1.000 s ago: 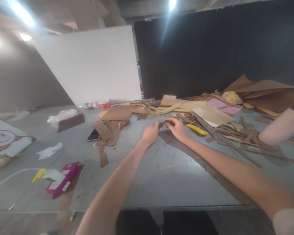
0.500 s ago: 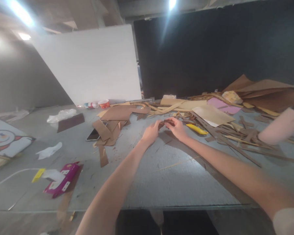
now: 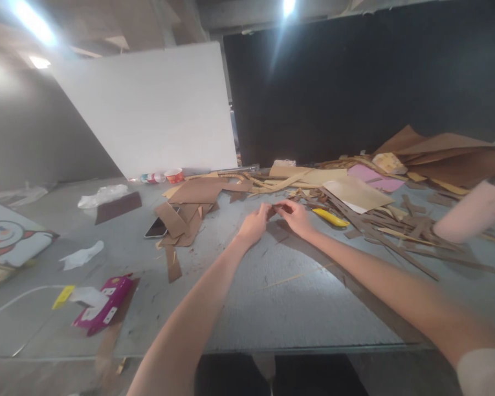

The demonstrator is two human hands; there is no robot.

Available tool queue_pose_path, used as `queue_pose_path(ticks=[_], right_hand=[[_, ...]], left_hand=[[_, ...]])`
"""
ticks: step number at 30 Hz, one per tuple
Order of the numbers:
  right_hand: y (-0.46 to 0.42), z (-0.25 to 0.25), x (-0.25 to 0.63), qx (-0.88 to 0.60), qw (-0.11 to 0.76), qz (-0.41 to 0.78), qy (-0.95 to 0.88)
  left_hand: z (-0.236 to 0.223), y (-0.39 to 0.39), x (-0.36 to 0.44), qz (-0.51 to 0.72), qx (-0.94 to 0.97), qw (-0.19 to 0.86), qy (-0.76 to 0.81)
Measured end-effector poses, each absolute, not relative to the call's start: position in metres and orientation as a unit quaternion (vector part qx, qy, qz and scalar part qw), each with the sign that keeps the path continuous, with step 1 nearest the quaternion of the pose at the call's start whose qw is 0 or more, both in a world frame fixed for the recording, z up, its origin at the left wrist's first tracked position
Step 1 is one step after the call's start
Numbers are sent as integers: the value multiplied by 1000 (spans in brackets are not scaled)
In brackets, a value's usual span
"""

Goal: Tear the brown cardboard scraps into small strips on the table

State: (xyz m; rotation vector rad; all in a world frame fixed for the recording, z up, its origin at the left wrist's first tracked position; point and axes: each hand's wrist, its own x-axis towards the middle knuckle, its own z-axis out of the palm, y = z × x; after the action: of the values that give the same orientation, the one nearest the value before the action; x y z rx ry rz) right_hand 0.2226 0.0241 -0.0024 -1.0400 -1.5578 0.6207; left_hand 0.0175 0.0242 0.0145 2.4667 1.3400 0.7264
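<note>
Above the middle of the table, my left hand (image 3: 254, 223) and my right hand (image 3: 297, 216) meet at the fingertips. Between them they pinch a small dark brown piece (image 3: 271, 210), mostly covered by the fingers; its material is too small to make out. A yellow-handled cutter (image 3: 330, 217) lies on the table just right of my right hand. Brown strips (image 3: 355, 212) are heaped beyond it. To the left of my left hand, brown flat scraps (image 3: 190, 220) partly cover a phone (image 3: 155, 228).
Near the left front lies a purple tissue pack (image 3: 111, 302) with a cable beside it. A pink cylinder (image 3: 470, 212) leans in at the right. Tan sheets (image 3: 358, 195), a pink sheet (image 3: 371, 177) and large brown sheets (image 3: 449, 154) lie along the back. A red cup (image 3: 174, 176) stands at the back left.
Both hands keep their place with the fingertips together. The right fingers have shifted slightly around the small piece. The things on the table lie as before.
</note>
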Motion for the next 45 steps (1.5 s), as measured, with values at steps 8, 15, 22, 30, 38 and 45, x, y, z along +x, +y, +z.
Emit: queue_pose_path(ticks=[8, 15, 22, 30, 38, 45], right_hand=[[25, -9, 219, -413, 595, 233, -649], [19, 0, 219, -407, 572, 182, -688], [23, -6, 219, -424, 566, 190, -681], [20, -5, 220, -459, 546, 190, -674], [19, -2, 221, -468, 518, 174, -695], [21, -4, 222, -475, 503, 160, -704]], left_hand=[[17, 22, 17, 242, 844, 131, 460], [15, 24, 17, 275, 838, 137, 451], [9, 29, 16, 310, 816, 137, 467], [6, 32, 16, 332, 804, 145, 471], [5, 33, 13, 338, 812, 155, 449], [8, 28, 15, 340, 818, 172, 432]])
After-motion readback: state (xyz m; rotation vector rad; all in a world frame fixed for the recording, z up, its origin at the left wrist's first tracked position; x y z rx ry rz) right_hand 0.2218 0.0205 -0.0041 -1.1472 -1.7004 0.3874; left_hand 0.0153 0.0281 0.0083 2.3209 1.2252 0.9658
